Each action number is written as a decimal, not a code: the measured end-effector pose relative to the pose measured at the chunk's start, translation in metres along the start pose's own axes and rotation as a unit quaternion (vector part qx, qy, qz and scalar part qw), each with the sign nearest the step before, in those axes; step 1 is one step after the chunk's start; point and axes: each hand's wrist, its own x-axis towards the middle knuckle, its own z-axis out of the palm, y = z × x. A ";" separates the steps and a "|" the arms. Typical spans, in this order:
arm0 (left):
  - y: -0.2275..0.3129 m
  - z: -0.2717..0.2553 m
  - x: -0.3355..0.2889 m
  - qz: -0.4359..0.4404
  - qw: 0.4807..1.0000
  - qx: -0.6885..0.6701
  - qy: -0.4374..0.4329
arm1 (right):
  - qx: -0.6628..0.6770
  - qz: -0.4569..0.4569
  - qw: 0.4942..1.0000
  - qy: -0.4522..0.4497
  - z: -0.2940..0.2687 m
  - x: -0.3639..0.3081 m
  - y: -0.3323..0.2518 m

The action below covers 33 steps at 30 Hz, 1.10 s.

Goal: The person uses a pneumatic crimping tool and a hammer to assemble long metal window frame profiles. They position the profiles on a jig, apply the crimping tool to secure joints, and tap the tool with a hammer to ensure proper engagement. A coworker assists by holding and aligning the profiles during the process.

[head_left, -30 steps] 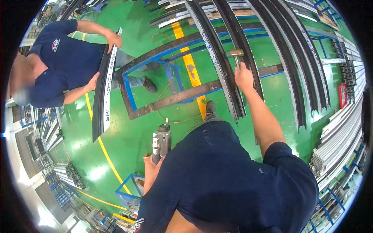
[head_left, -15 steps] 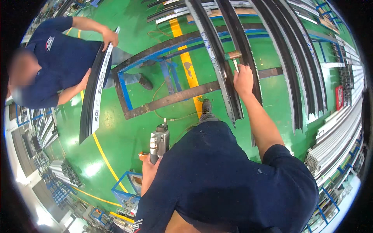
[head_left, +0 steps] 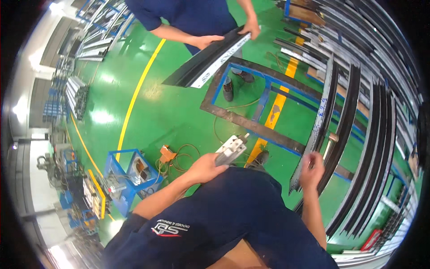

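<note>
My left hand (head_left: 208,168) is wrapped round the grip of a boxy grey and white hand tool (head_left: 231,149) with a short metal tip, held over the floor in front of my body. Beside the long profiles on the right, my right hand (head_left: 312,170) has curled fingers smeared by motion. A hammer (head_left: 331,138) with a pale handle lies across a pair of dark metal profiles (head_left: 342,134), its handle end close to that hand. Whether the fingers touch the handle is unclear.
A co-worker's hands (head_left: 210,41) hold a black profile (head_left: 192,71) with a white printed strip. A blue-and-brown steel frame table (head_left: 251,122) carries the profiles. An air hose (head_left: 215,127) and an orange object (head_left: 167,154) lie on the green floor near a blue stand (head_left: 127,179).
My view has turned left. My left hand has raised the boxy tool forward. My right hand, earlier at the hammer's handle, is now blurred beside it. The co-worker's profile has tilted flatter.
</note>
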 end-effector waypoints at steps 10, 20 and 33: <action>0.020 0.042 0.077 0.304 0.939 -0.162 0.010 | 0.350 0.306 0.868 -0.175 0.110 -0.025 -0.176; -0.033 -0.037 0.072 0.377 0.870 0.108 -0.297 | 0.375 0.425 0.823 -0.037 0.163 -0.052 -0.161; -0.024 -0.285 0.114 0.108 0.957 -0.242 -0.119 | 0.133 0.335 0.932 -0.018 0.202 -0.075 -0.151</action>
